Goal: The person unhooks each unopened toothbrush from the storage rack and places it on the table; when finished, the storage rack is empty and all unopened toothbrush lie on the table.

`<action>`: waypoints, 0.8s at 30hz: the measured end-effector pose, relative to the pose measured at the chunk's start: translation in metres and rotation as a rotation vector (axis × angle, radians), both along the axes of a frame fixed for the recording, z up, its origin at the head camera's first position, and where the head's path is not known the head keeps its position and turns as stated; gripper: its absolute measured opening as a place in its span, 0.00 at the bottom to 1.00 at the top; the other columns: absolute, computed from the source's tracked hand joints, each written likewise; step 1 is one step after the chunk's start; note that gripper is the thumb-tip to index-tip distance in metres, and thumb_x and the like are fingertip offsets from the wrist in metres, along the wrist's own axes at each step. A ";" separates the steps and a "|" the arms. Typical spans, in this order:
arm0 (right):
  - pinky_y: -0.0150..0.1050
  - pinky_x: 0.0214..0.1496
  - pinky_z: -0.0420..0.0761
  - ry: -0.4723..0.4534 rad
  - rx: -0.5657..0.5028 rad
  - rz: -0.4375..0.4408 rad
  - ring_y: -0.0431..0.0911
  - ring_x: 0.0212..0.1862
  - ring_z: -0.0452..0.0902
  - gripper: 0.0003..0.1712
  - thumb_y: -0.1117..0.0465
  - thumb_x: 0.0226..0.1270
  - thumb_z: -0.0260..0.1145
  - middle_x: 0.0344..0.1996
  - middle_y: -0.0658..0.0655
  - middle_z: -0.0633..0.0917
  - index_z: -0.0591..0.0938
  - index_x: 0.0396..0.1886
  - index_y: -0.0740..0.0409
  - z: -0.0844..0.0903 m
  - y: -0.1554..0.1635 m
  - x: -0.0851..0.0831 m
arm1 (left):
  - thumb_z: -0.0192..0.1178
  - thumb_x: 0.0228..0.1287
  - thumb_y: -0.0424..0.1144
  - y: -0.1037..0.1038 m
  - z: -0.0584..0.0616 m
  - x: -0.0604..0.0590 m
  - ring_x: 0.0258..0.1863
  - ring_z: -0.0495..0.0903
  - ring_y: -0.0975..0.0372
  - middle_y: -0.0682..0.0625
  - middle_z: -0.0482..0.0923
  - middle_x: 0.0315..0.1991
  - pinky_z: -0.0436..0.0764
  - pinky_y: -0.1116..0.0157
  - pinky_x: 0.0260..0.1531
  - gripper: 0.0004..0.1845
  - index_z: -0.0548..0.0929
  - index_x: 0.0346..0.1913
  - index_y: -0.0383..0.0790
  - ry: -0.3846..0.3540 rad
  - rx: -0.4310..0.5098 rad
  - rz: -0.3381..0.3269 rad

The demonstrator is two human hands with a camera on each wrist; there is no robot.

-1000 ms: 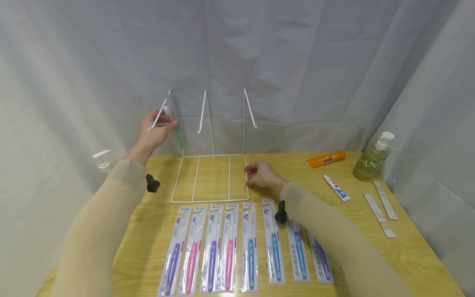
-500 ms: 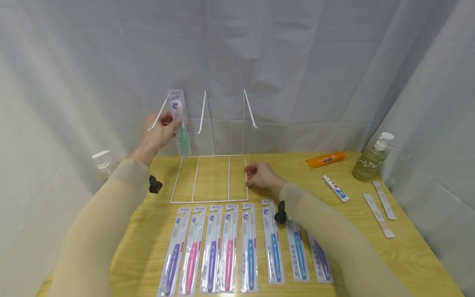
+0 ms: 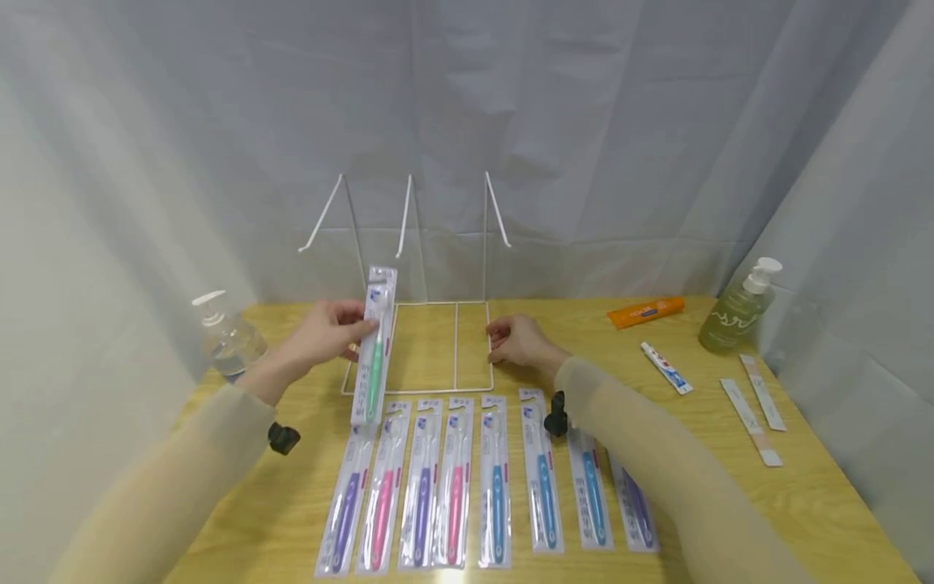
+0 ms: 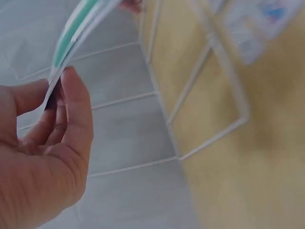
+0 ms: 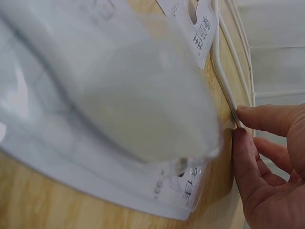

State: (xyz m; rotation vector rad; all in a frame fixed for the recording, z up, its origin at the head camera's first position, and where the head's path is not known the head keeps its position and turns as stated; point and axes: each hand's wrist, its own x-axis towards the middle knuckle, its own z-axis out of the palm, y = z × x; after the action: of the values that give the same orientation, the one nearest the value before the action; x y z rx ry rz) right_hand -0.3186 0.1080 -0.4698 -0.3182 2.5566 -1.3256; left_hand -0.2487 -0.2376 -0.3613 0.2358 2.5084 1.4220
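Observation:
Between thumb and fingers my left hand (image 3: 327, 331) pinches a packaged toothbrush (image 3: 375, 357) with a green handle. The pack stands nearly upright over the left part of the white wire rack (image 3: 419, 392), its lower end overlapping the row below. In the left wrist view the thumb and fingers grip the pack's edge, the green handle (image 4: 76, 31) showing above them. My right hand (image 3: 520, 341) pinches the right side wire of the rack base. The right wrist view shows that rack wire (image 5: 224, 78) between thumb and forefinger. Three bare prongs (image 3: 404, 215) jut from the rack's upright back.
A row of packaged toothbrushes (image 3: 456, 487), purple, pink and blue, lies in front of the rack. Pump bottles stand left (image 3: 232, 345) and right (image 3: 737, 312). An orange tube (image 3: 646, 312), a small toothpaste tube (image 3: 666, 367) and two slim packets (image 3: 750, 422) lie on the right.
My left hand has drawn the green toothbrush pack away from the left prong, down and toward me, turning its front to face me. My right hand keeps its place on the rack.

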 end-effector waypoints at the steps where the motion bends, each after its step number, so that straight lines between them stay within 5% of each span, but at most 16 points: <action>1: 0.29 0.50 0.88 -0.002 0.002 -0.004 0.46 0.48 0.89 0.32 0.73 0.59 0.83 0.49 0.63 0.92 0.87 0.65 0.68 0.001 0.001 0.000 | 0.60 0.86 0.38 -0.003 -0.007 0.008 0.39 0.87 0.63 0.48 0.89 0.44 0.96 0.62 0.41 0.19 0.81 0.64 0.24 -0.034 -0.004 -0.020; 7: 0.29 0.51 0.89 -0.008 0.007 0.005 0.46 0.48 0.89 0.32 0.73 0.59 0.83 0.49 0.64 0.92 0.87 0.66 0.68 0.004 0.002 0.002 | 0.59 0.87 0.38 -0.028 -0.042 0.055 0.40 0.90 0.60 0.47 0.91 0.44 0.96 0.58 0.39 0.19 0.81 0.64 0.23 -0.214 0.036 -0.115; 12: 0.28 0.50 0.89 -0.006 0.007 0.002 0.45 0.47 0.88 0.32 0.73 0.59 0.83 0.50 0.64 0.92 0.87 0.65 0.68 0.004 0.003 0.001 | 0.60 0.86 0.38 -0.051 -0.057 0.084 0.40 0.92 0.59 0.47 0.93 0.45 0.96 0.59 0.37 0.22 0.79 0.69 0.22 -0.347 0.070 -0.145; 18: 0.27 0.48 0.87 -0.013 0.009 0.009 0.44 0.47 0.86 0.32 0.73 0.59 0.83 0.49 0.63 0.91 0.87 0.65 0.68 0.003 0.003 -0.001 | 0.61 0.84 0.38 -0.065 -0.070 0.102 0.40 0.93 0.58 0.47 0.93 0.45 0.95 0.61 0.35 0.23 0.78 0.69 0.22 -0.460 0.078 -0.120; 24: 0.26 0.47 0.86 -0.012 0.004 0.011 0.43 0.46 0.86 0.32 0.73 0.59 0.83 0.48 0.63 0.92 0.87 0.65 0.68 0.000 0.001 -0.002 | 0.61 0.83 0.37 -0.068 -0.076 0.108 0.40 0.93 0.56 0.45 0.93 0.45 0.95 0.61 0.36 0.23 0.77 0.68 0.21 -0.486 0.066 -0.097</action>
State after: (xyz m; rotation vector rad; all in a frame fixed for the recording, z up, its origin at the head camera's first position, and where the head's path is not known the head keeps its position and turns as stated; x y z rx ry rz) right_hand -0.3206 0.1087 -0.4697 -0.3220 2.5440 -1.3152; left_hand -0.1405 -0.3057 -0.4377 0.0170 2.0329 1.3332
